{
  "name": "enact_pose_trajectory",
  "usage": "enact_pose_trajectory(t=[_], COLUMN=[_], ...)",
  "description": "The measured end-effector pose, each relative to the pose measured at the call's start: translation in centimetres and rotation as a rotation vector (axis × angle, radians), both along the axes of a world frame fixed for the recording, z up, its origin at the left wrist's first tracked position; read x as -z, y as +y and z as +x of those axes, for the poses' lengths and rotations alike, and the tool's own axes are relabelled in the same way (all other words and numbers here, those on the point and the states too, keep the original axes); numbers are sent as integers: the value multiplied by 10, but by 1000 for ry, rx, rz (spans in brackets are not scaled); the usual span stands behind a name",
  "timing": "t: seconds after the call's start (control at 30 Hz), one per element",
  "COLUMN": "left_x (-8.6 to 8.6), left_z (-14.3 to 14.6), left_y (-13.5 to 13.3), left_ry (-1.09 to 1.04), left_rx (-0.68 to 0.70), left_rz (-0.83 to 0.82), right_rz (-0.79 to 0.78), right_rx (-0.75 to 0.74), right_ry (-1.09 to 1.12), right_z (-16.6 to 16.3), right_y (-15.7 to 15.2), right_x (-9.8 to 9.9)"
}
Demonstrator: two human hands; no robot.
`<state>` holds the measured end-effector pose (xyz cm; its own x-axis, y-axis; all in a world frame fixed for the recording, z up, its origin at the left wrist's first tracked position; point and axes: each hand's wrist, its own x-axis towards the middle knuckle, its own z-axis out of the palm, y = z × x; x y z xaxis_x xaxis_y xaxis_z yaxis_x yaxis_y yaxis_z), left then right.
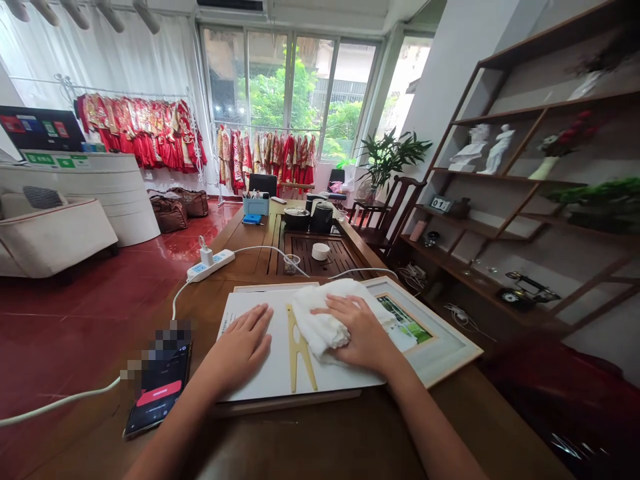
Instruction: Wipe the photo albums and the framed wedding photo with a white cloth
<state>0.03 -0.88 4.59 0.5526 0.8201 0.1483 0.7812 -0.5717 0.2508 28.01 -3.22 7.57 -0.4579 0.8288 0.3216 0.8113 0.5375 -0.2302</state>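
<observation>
My left hand lies flat on the left part of a white board, its fingers stretched out and holding nothing. On the board's right side, my right hand is curled over a crumpled white towel, pressing it down. Between my hands lies a flat yellow A-shaped piece with two legs pointing towards me. Its upper end is close against the towel. A picture frame with a green photo rests to the right, partly covered by the towel and the board.
A phone lies left of my forearm, near a white power strip with cables. Further along the wooden table are a white cup, a black kettle and a blue box. Shelves stand on the right.
</observation>
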Motion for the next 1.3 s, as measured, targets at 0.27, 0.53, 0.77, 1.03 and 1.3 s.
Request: enact_pose_trajectory(t=[0.27,0.53,0.77,1.03,1.3], left_x=[5,4,3,6,1], left_z=[-2,0,1,-1,1], left_y=[3,3,1,3,1], left_ry=[-6,-21,-23,-16,10], left_rx=[24,14,1,10,-2], left_rz=[-13,6,0,11,-17], right_rz=[-138,-25,26,-88,-75], right_rx=[-407,-20,75,-310,-268], right_ry=[19,-11,-17,43,76], right_z=[-34,-2,2,-25,-14], right_y=[-16,0,1,-16,-12], right_x=[-10,-1,1,-9,-9])
